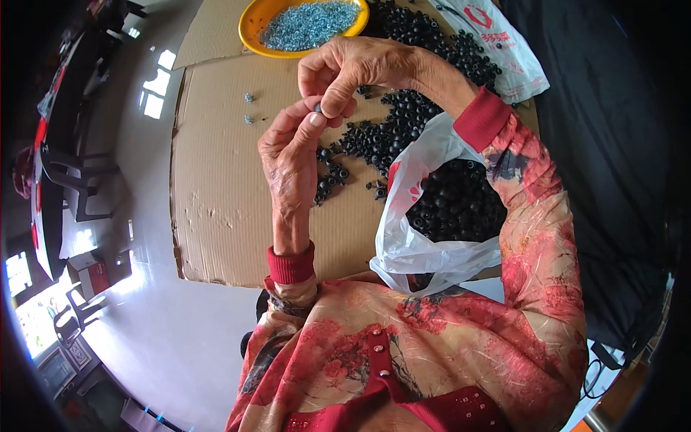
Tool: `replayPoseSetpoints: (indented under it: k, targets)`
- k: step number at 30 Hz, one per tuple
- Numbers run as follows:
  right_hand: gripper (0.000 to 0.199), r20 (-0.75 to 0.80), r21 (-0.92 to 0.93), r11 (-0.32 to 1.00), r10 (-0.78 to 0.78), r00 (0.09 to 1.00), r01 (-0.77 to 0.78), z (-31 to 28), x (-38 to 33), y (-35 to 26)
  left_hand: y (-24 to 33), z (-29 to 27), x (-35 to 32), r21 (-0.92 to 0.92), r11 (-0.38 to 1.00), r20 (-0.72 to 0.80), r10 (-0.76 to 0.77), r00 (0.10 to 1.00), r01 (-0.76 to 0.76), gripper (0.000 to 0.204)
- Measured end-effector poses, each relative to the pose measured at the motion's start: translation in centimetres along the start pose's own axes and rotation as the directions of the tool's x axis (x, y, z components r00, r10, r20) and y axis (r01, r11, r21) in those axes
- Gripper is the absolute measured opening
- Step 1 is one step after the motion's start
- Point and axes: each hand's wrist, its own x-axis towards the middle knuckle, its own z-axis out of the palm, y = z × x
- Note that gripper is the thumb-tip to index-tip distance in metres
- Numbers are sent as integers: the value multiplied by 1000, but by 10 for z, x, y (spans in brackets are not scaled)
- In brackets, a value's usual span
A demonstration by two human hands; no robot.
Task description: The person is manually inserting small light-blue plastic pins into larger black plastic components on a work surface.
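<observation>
My left hand (289,147) and my right hand (360,68) meet over the cardboard (230,194), both closed in a pinch. A small dark grey rounded part (318,109) shows between the left thumb and fingers. The right thumb and fingertips press against the same spot, so most of the part is hidden. Under and beside the hands lies a spread of loose black round parts (392,122), some with a hole in the middle. More of these fill an open white plastic bag (396,241) below my right forearm.
A yellow bowl (248,32) of small clear bluish pieces (309,25) stands at the far edge. Two small clusters of bluish pieces (249,97) lie on the cardboard at left. Another white plastic bag (522,72) lies at far right, beside black cloth (590,144). Dark chairs (79,180) stand left.
</observation>
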Motion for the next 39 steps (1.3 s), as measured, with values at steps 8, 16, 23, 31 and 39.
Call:
replayPoseSetpoints:
  k: [8,16,23,31,39]
  targets:
    - [11,-319,-356,933,-68,945,-53,-35,-33,24,-1,-10,2,-160,986,16,-46,999,48,16]
    - [9,-458,-758,587,-170,872,-284,-52,-54,111,-7,-14,2,-168,981,-14,-98,995,94,16]
    - [9,-360,-883,384,-183,915,-270,-50,-44,125,-4,-18,4,-194,979,-45,-70,997,60,14]
    - [7,-298,-915,345,-222,928,-210,-48,-37,124,-4,-31,5,-167,985,-76,-52,996,39,16]
    - [12,-268,-814,580,-330,905,-30,-25,3,104,-5,-28,5,-216,974,-94,-87,992,65,15]
